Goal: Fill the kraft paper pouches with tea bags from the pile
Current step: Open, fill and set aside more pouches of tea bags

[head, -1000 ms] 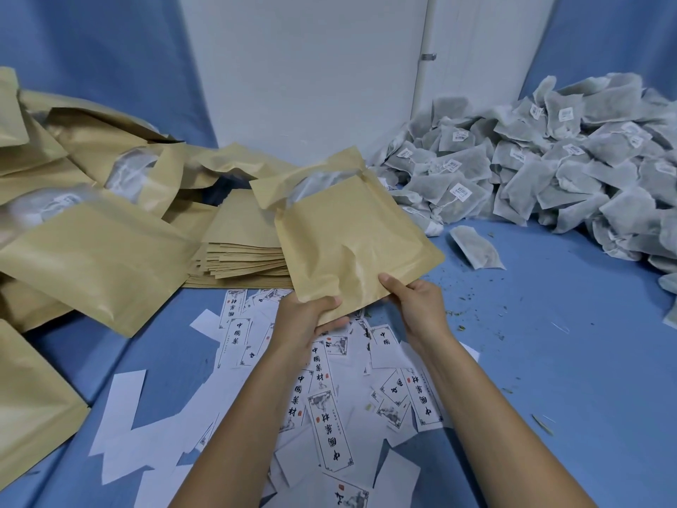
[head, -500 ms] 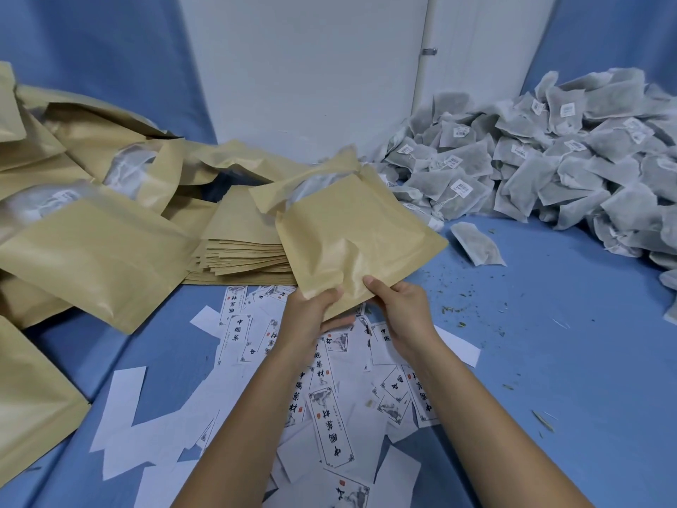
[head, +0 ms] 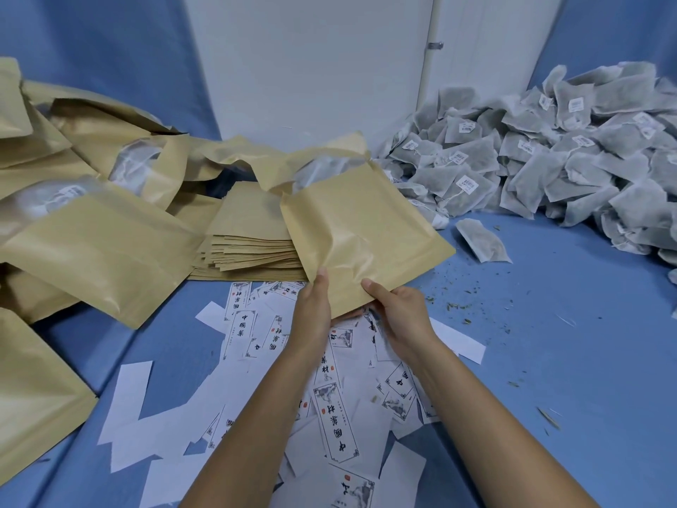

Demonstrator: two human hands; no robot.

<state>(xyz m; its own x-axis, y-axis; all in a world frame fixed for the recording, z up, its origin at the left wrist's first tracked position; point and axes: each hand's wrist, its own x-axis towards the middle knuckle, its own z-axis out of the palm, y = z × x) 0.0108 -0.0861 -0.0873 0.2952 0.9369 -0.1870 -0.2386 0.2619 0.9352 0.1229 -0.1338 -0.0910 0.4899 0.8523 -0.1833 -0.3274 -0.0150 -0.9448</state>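
Note:
A kraft paper pouch [head: 361, 229] is held tilted above the blue table, its open mouth facing away and showing a grey tea bag inside. My left hand [head: 314, 306] grips its near left corner, thumb on top. My right hand [head: 401, 313] pinches the near edge just beside it. A large pile of grey tea bags [head: 549, 166] with small white tags fills the far right. One loose tea bag [head: 481, 240] lies on the table in front of the pile.
A stack of flat empty pouches [head: 249, 243] sits just left of the held pouch. Filled pouches [head: 95, 243] are heaped on the left. Printed white labels [head: 333, 416] lie scattered under my arms. Tea crumbs dot the blue surface [head: 549, 342] to the right.
My right hand has slid left along the pouch's near edge, close to my left hand. The pouch has stayed nearly in place.

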